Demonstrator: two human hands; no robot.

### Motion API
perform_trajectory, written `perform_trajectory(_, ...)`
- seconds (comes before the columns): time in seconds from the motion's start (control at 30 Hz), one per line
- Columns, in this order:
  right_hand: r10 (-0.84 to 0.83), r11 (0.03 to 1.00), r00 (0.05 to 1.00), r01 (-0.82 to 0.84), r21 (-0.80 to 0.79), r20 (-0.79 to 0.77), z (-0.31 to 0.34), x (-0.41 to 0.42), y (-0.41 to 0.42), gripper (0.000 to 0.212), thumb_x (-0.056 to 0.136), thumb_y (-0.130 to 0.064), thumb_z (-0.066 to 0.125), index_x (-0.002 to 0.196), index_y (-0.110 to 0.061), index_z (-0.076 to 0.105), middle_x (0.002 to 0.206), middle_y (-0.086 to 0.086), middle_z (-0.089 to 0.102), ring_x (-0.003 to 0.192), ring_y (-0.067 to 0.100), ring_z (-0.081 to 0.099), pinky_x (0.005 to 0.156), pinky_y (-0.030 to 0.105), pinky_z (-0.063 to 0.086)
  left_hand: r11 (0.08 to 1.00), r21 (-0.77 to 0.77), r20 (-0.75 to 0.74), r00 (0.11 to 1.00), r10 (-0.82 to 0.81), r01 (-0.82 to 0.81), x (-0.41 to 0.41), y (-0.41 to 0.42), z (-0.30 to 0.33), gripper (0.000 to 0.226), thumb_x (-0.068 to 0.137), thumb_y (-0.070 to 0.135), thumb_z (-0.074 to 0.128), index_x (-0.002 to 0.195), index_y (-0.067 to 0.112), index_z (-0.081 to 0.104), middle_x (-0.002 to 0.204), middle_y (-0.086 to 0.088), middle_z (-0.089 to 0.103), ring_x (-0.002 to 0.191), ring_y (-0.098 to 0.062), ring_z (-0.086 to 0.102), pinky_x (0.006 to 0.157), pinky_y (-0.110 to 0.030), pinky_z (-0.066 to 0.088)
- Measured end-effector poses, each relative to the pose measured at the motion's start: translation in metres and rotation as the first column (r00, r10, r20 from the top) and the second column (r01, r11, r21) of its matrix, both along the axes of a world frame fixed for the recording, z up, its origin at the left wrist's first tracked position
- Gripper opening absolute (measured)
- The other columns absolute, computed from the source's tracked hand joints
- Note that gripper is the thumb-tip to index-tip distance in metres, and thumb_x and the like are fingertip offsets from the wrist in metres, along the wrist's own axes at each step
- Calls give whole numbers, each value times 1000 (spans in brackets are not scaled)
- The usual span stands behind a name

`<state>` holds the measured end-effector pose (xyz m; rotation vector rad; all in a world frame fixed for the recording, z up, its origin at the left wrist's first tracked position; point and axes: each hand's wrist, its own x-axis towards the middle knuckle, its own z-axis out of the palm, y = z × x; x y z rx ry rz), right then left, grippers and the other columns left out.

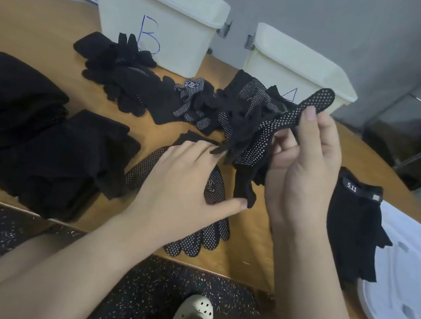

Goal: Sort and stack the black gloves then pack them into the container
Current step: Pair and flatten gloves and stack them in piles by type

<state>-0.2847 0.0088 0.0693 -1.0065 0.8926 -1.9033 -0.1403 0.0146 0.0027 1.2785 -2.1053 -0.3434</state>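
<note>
My right hand (302, 171) is raised above the table and pinches a black glove with white dots (263, 137), which hangs tangled from it. My left hand (185, 182) lies flat, palm down, on a dotted glove (201, 241) that rests near the table's front edge; its thumb touches the hanging glove's cuff. A loose heap of black gloves (138, 85) sprawls across the middle. Two stacks of plain black gloves (51, 162) (8, 98) stand at the left. A glove labelled 5.11 (354, 221) lies at the right. White containers marked B (155, 18) and A (297, 63) stand behind.
The round wooden table (33, 29) ends close to my body. A white lid (407, 279) lies at the right edge, partly under the 5.11 glove. Below the table are a dark speckled floor and a pale shoe (194, 312). Dark metal frames stand at the far right.
</note>
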Motion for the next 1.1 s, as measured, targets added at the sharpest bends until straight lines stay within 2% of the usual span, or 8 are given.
perform_trajectory(0.17,8,999,1000,-9,32,9,-5,-10,10,15,107,-10,50,93,-15,52,84,4,49,69,14,63,68,25,53,997,-70,55,998,40,-36,-10,9,-6,80,79,90,48,115,20,64,100,10,60,99,-15,57,101,-37,42)
perform_trajectory(0.37,15,998,1000,-14,66,-16,-11,-24,13,17,107,-10,51,91,-16,51,87,8,44,78,19,69,70,27,54,989,-126,-160,986,56,-76,-12,8,-6,20,102,30,53,99,16,67,92,7,63,84,-16,58,85,-38,47)
perform_trajectory(0.47,-37,991,997,45,127,-61,-15,-34,15,16,106,-10,53,91,-15,55,95,19,45,77,20,67,68,28,51,990,61,-393,908,142,-128,-2,4,1,7,98,29,62,96,24,66,87,15,65,74,-5,58,70,-22,45)
perform_trajectory(0.53,-90,978,990,108,178,-111,-19,-44,16,17,105,-9,55,89,-15,58,92,19,52,77,20,65,68,28,51,978,148,-496,845,202,-147,6,2,5,2,96,30,64,94,29,65,89,19,67,83,2,62,73,-13,45)
perform_trajectory(0.63,-121,949,965,181,259,-233,-24,-54,17,13,103,-10,58,91,-11,62,89,12,60,78,19,67,67,26,51,979,172,-602,775,194,-111,15,-2,8,3,96,27,67,98,25,67,95,16,71,94,-1,67,83,-19,52)
perform_trajectory(0.77,-100,931,939,205,302,-329,-29,-59,20,12,103,-14,59,96,-6,65,89,8,62,78,17,66,67,25,51,991,112,-683,718,134,-78,22,-2,11,13,95,20,72,91,31,66,87,14,70,78,1,63,73,-11,47)
perform_trajectory(0.97,-217,932,780,345,115,-587,-27,-54,23,12,102,-11,60,99,-11,72,89,-1,71,82,11,66,71,27,53,999,-13,-744,668,25,-52,31,-1,17,10,94,15,73,99,21,68,90,13,71,85,-2,68,75,-14,51)
perform_trajectory(1.1,-80,994,594,110,-18,-801,-18,-34,34,27,95,-21,70,122,-17,65,121,2,67,116,16,62,91,31,52,998,-38,-722,689,-63,52,37,1,20,18,93,13,74,100,28,68,92,9,73,89,-14,71,79,-22,55)
